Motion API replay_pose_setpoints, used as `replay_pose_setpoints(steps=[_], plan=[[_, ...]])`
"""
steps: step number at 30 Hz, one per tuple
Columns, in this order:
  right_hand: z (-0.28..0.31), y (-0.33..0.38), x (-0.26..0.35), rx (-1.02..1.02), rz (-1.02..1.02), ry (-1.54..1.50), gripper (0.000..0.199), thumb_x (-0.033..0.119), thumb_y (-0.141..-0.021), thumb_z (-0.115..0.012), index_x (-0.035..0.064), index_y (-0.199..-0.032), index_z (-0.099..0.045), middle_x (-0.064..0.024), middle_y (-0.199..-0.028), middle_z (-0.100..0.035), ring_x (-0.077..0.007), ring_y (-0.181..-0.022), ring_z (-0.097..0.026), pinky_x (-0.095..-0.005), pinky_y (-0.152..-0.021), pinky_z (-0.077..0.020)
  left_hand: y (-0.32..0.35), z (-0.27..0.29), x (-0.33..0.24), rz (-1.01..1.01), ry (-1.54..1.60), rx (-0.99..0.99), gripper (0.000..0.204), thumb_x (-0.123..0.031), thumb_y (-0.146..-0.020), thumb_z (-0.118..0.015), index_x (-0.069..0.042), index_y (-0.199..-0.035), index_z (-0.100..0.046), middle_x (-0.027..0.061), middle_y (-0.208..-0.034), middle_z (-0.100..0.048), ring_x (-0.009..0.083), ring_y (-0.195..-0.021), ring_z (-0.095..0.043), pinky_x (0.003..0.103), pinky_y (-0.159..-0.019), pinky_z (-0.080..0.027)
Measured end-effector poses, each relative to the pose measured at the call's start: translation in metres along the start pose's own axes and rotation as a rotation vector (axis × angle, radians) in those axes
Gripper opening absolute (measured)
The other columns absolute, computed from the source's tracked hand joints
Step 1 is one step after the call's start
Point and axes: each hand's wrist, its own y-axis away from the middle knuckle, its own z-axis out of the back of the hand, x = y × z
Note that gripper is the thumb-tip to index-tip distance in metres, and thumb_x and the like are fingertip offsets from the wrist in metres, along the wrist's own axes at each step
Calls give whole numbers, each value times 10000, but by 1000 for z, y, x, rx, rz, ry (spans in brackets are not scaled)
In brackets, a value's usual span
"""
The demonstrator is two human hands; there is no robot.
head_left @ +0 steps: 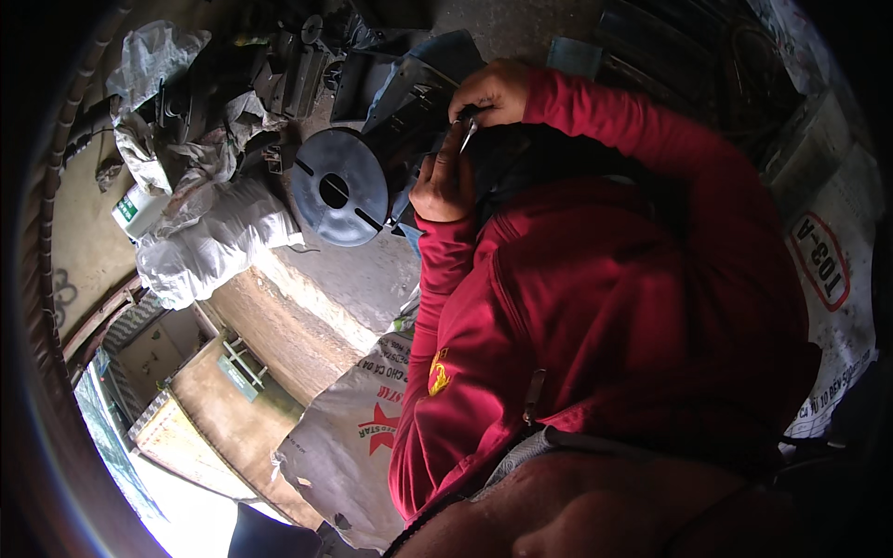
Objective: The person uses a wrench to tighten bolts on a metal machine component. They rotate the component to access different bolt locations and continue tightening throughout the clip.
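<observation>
Your bare skin (577, 511) at the lower edge lies nearest, then your red jacket (605, 288); at upper centre of the frame your right hand (498, 91) curls narrow and your left hand (442, 191) meets it at a shiny tool (468, 138), though I can't tell which grips it; a grey disc (358, 177) stands left of them, upper left of centre
</observation>
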Motion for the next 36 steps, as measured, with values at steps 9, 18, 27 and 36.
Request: replay_pose_setpoints(steps=[9, 18, 27, 36], plan=[[-5, -1, -2, -36, 104, 263, 169, 298, -834, -697, 183, -958, -693, -3, -882, -674, -230, -816, -666, -359, -671, -528, 3, 12, 0, -115, 49, -217, 444, 11, -859, -563, -61, -1297, -562, 157, -813, -631, 280, -641, -627, 368, -591, -503], [1, -1, 2, 9, 46, 220, 163, 293, -822, -714, 150, -897, -699, -2, -863, -682, -222, -815, -669, -347, -676, -526, 11, 11, -1, -52, -138, 74, 573, 30, -817, -549, -99, -1374, -509, 140, -699, -566, 267, -482, -543, 390, -457, -447], [4, 4, 9, -5, -32, 53, 193, 267, -803, -747, 125, -927, -705, -33, -813, -678, -207, -754, -661, -322, -651, -510, 11, 4, 6, -80, -193, 27, 607, 0, -817, -564, -179, -1394, -502, 110, -615, -533, 257, -448, -509, 376, -434, -417], [47, -15, 5, 103, -96, 298, 932, 340, -590, -892, 191, -1394, -446, -71, -744, -653, -207, -578, -606, -333, -577, -476, 9, 3, 13, -53, -121, -24, 546, 16, -833, -572, -167, -1347, -551, 154, -670, -607, 282, -495, -588, 386, -459, -453]])
